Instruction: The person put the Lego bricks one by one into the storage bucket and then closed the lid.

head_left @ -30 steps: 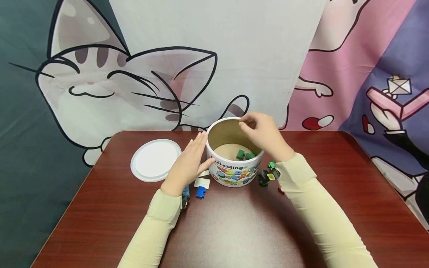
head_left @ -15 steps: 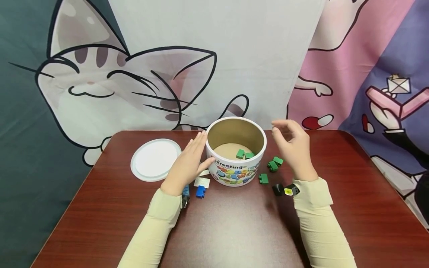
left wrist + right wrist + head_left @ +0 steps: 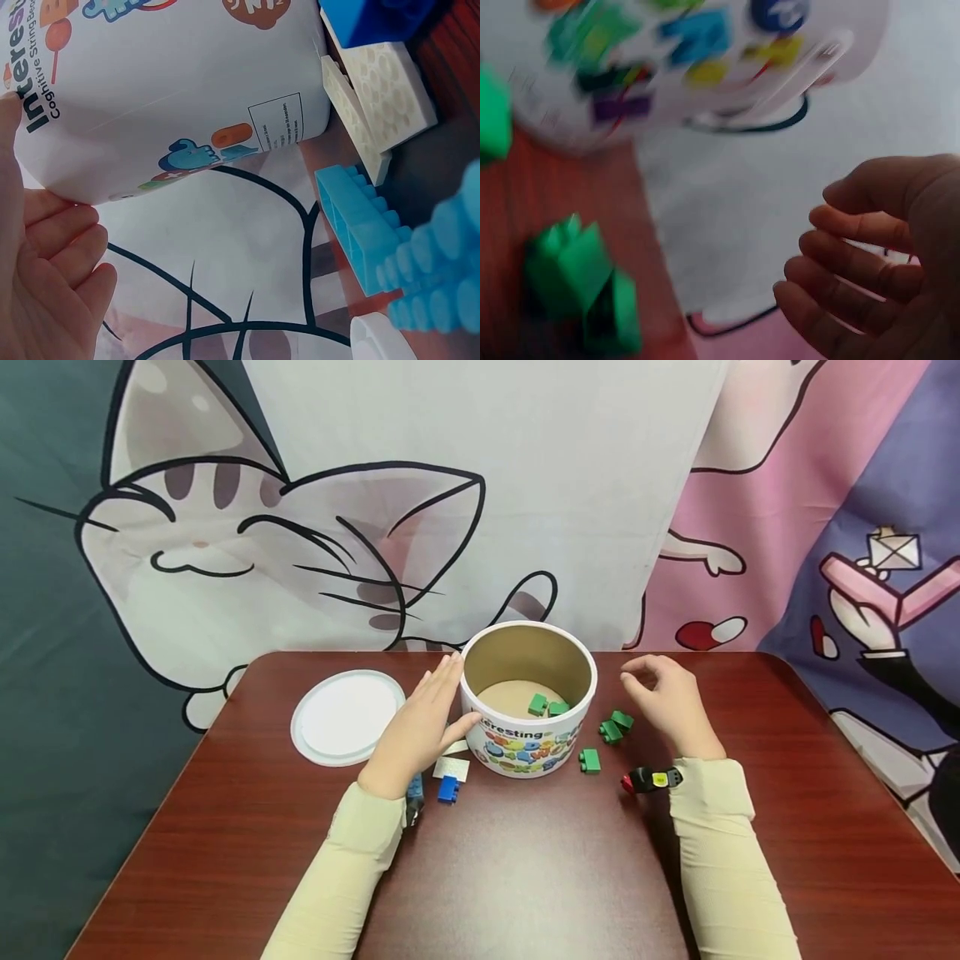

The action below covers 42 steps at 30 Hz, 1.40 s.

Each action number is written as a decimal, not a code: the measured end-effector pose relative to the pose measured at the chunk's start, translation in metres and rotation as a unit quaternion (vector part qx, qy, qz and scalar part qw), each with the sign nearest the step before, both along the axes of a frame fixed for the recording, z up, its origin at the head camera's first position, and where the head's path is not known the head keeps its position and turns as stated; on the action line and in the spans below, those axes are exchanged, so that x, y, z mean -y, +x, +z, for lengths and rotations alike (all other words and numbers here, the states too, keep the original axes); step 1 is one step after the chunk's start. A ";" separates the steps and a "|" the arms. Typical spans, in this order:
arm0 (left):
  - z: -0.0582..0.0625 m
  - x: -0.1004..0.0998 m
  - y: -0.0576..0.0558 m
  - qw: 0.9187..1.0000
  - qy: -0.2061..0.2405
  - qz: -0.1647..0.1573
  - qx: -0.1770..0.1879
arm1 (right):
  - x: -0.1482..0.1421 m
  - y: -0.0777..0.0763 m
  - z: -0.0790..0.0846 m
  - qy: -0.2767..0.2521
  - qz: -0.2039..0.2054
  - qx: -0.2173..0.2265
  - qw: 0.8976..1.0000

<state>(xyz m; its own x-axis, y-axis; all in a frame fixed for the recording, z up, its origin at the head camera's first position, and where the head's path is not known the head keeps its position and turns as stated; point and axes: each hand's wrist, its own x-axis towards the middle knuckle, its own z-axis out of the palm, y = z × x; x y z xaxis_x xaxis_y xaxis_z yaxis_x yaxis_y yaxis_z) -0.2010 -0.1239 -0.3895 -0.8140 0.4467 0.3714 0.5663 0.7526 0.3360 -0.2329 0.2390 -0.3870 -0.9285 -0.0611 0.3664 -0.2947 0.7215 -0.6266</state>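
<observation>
A white round bucket [image 3: 528,747] with printed coloured figures stands upright near the table's far edge, its top uncovered. Two green toy bricks [image 3: 537,704] lie on its floor. My left hand [image 3: 416,727] lies with straight fingers against the bucket's left side, also seen in the left wrist view. To the right of the bucket, my right hand [image 3: 667,702] hovers over the table, fingers loosely bent and nothing between them. Below it, in the right wrist view, green bricks [image 3: 566,266] rest on the table, blurred. Another green brick [image 3: 590,761] sits by the bucket's front right.
A white lid [image 3: 348,718] lies flat at the left. Between left wrist and bucket are a blue brick [image 3: 448,789], cream studded plates [image 3: 390,97] and light-blue bricks [image 3: 360,225]. Something small and red [image 3: 627,783] shows beside the right wrist camera. A printed cloth hangs behind.
My right hand has moved away from above the bucket's rim to the right and lowered, uncovering the green bricks on the table. The left hand has stayed on the bucket.
</observation>
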 end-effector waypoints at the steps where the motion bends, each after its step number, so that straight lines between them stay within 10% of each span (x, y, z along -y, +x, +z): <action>1: 0.000 0.000 0.000 1.000 -0.001 -0.001 0.000 | -0.002 -0.001 -0.002 0.009 0.007 0.008 1.000; 17: 0.001 0.002 0.002 1.000 0.002 0.005 0.011 | -0.016 -0.015 -0.022 0.126 0.117 0.155 0.973; 42: 0.003 -0.001 -0.001 1.000 -0.003 0.001 0.002 | -0.020 -0.018 -0.033 0.136 0.112 0.174 0.969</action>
